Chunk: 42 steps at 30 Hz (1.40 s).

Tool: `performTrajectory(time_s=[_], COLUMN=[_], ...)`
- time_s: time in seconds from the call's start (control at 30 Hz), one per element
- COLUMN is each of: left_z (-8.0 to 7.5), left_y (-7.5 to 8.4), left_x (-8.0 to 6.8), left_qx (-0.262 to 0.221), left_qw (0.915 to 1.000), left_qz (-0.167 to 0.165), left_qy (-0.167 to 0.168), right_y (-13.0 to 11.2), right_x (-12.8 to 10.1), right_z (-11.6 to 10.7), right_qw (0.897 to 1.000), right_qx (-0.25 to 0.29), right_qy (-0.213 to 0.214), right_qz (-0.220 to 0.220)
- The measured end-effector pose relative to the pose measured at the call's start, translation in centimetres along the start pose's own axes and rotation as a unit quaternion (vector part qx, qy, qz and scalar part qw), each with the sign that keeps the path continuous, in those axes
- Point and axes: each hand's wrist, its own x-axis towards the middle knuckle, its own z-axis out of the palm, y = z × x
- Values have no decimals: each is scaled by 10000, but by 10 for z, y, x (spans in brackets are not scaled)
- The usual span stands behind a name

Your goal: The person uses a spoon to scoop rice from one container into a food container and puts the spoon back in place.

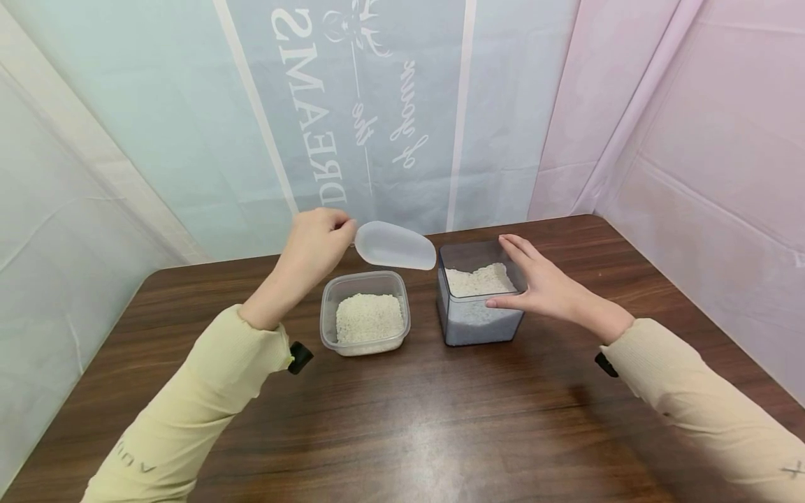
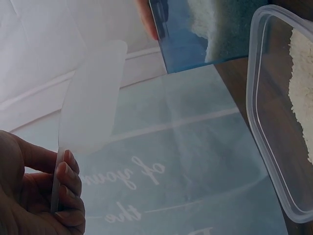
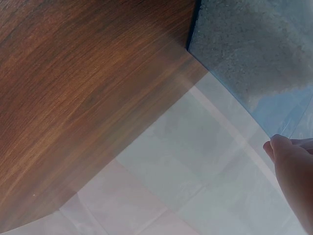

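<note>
My left hand (image 1: pixel 316 244) pinches the handle of a white translucent scoop (image 1: pixel 395 246), held in the air above and behind a low clear tub (image 1: pixel 364 321) of white rice. In the left wrist view my fingers (image 2: pixel 68 186) curl on the scoop (image 2: pixel 93 107) handle, with the tub rim (image 2: pixel 266 142) to the right. My right hand (image 1: pixel 541 283) rests with straight fingers against the right side of a taller blue-grey square container (image 1: pixel 478 293) holding rice; the thumb lies along its front rim. The right wrist view shows a fingertip (image 3: pixel 281 147) at the container (image 3: pixel 254 54) wall.
Both containers stand side by side toward the back of a dark wooden table (image 1: pixel 402 419). Pale green, white and pink plastic sheets (image 1: pixel 377 112) hang close behind and along both sides. The table's near half is bare wood.
</note>
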Motion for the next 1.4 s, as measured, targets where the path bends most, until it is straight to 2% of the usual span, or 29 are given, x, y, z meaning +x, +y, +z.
performTrajectory(time_s=[0.43,0.77,1.17,1.4], left_z=[11,21,32,41], left_y=[13,21,28,33], left_x=[7,14,18,20], left_qx=[-144,-183,-134,9], left_qw=[9995,9992,9993,9995], left_qz=[-99,-30,-56,125], left_qy=[-277,-356,-335,-283], right_y=[-2,-1,0,-1], right_x=[-1,0,1,0], right_z=[0,1,0,-1], right_qw=[10000,10000,10000,10000], right_qx=[-26,-4,-31,6], right_qy=[64,80,69,17], right_qz=[-52,-58,-28,-11])
